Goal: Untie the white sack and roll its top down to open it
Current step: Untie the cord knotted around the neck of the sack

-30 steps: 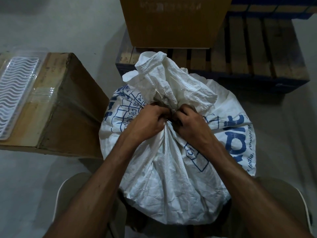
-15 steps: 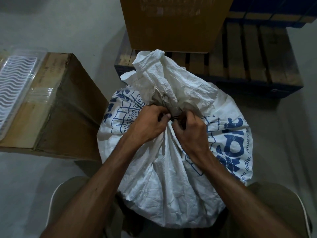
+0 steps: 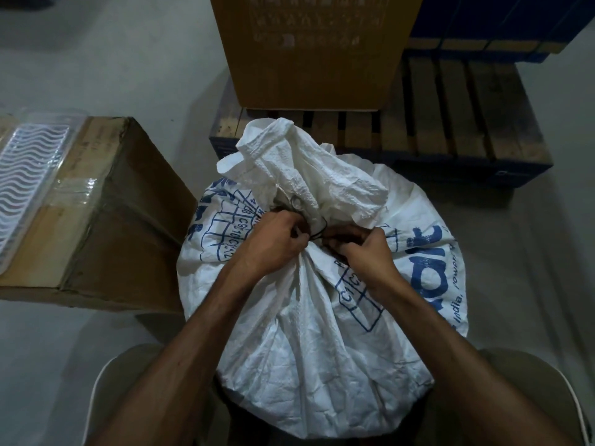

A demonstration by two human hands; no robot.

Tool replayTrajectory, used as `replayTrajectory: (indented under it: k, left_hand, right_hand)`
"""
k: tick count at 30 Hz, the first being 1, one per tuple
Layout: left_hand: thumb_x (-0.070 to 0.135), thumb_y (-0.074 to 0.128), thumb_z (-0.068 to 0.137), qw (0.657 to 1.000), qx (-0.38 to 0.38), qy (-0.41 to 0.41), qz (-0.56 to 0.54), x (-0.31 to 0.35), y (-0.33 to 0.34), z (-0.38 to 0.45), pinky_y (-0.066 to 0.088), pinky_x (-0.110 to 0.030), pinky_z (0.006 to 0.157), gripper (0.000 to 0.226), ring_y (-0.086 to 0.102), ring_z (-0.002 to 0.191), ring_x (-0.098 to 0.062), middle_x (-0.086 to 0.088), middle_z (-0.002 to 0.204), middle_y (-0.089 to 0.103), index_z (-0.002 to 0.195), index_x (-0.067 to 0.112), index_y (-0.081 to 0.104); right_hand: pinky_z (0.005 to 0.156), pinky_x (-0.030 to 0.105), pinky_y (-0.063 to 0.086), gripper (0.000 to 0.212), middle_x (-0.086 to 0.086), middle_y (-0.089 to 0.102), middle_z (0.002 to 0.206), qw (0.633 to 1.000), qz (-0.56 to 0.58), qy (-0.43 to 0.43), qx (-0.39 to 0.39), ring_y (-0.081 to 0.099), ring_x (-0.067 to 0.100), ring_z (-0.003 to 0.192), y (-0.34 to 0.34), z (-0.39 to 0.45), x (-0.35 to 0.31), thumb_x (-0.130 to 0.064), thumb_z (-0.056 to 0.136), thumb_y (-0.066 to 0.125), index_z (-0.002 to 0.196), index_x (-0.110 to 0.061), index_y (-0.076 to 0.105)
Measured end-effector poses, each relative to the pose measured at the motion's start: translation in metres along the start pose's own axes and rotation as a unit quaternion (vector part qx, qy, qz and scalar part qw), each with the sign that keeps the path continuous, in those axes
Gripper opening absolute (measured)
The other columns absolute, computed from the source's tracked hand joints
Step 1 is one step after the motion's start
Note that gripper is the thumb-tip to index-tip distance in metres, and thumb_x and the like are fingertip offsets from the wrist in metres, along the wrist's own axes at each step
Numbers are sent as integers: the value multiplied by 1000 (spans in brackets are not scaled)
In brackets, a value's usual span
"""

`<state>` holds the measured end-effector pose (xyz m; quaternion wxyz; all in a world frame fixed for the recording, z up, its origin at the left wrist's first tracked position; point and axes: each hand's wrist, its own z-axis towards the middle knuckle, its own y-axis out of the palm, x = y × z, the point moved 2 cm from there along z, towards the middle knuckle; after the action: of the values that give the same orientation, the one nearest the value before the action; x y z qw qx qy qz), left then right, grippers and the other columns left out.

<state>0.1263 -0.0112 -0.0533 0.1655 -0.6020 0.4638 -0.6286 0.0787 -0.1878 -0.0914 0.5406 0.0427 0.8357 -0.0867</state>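
Observation:
A full white woven sack [image 3: 309,342] with blue print stands on the floor between my knees. Its neck is gathered and bound by a thin dark tie [image 3: 317,232], and the crumpled top [image 3: 289,162] flops up and back above it. My left hand [image 3: 273,243] pinches the tie at the left of the neck, fingers curled in. On the right of the neck, my right hand [image 3: 367,249] pinches the tie as well. A small loop of the tie shows between the two hands.
A brown cardboard box [image 3: 106,220] sits close on the left with a clear plastic tray [image 3: 29,175] on top. Behind the sack is a wooden pallet [image 3: 463,123] carrying a large carton [image 3: 309,49]. Grey floor lies to both sides.
My hands have drawn slightly apart at the neck, the right one moving right. A loop of the dark tie now shows between them.

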Motion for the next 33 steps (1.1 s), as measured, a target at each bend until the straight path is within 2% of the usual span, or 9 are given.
replayTrajectory:
  k: [3, 6, 10, 13, 18, 23, 26, 29, 33]
  left_hand:
    - [15, 68, 87, 1000, -10, 5, -4, 1, -2, 1, 53, -29, 73, 15, 70, 81, -18, -2, 90, 77, 98, 12, 78]
    - [15, 70, 88, 1000, 13, 14, -15, 3, -1, -2, 50, -25, 70, 15, 67, 76, -11, 0, 90, 77, 99, 13, 80]
    - [19, 73, 86, 998, 54, 10, -30, 2, 3, -5, 55, -26, 76, 16, 69, 77, -7, 4, 88, 79, 99, 17, 82]
    - [19, 71, 89, 998, 40, 17, -34, -3, 1, -6, 56, -31, 79, 16, 69, 79, -9, 4, 90, 78, 101, 18, 82]
    - [20, 66, 90, 996, 46, 43, -61, -5, -1, -11, 57, -35, 74, 21, 69, 74, -11, 5, 87, 76, 106, 23, 79]
    - [17, 61, 90, 995, 51, 41, -72, -8, -3, -15, 58, -35, 83, 29, 70, 87, -8, 5, 99, 76, 112, 26, 78]
    - [6, 59, 91, 993, 71, 37, -83, -6, -6, -16, 57, -30, 88, 31, 71, 90, -3, 8, 101, 78, 107, 22, 79]
    - [0, 58, 92, 989, 92, 24, -117, -4, -13, -17, 55, -19, 82, 31, 70, 87, 3, 11, 98, 77, 103, 19, 80]
    - [-3, 57, 91, 983, 103, 15, -151, -2, -16, -18, 56, -18, 76, 32, 72, 83, -1, 11, 96, 78, 102, 17, 79]
  right_hand:
    - [101, 37, 57, 32, 7, 81, 97, 997, 61, 38, -31, 76, 21, 102, -1, -3, 1, 14, 89, 63, 95, -11, 81]
    - [98, 34, 57, 33, 8, 80, 102, 992, 110, 50, -46, 75, 23, 105, -2, -3, -1, 13, 88, 63, 97, -13, 82]
    - [92, 35, 61, 22, 6, 81, 97, 988, 124, 85, 27, 77, 22, 96, -3, -2, -4, -3, 83, 78, 105, -8, 77]
    - [85, 29, 62, 24, 2, 81, 89, 994, 84, 58, 26, 77, 21, 92, 2, -6, -12, 5, 81, 73, 91, -15, 82]
    - [91, 43, 62, 26, 5, 81, 88, 998, 41, -25, 30, 78, 21, 90, 6, -10, -19, 10, 75, 74, 91, -9, 83]
    - [87, 46, 63, 18, 3, 80, 84, 996, 9, -80, 32, 78, 22, 85, 9, -13, -21, 1, 75, 84, 86, -12, 81]
    - [83, 39, 64, 20, 0, 80, 83, 995, -15, -88, 42, 78, 17, 81, 6, -15, -23, -6, 71, 89, 89, -13, 81]
    - [84, 36, 64, 19, -5, 80, 83, 992, -23, -90, 84, 77, 8, 81, 6, -17, -22, -6, 77, 87, 91, -17, 81]
    - [85, 43, 64, 23, 5, 79, 90, 989, 62, -76, 109, 77, 17, 88, 8, -21, -21, -2, 79, 86, 98, -8, 74]
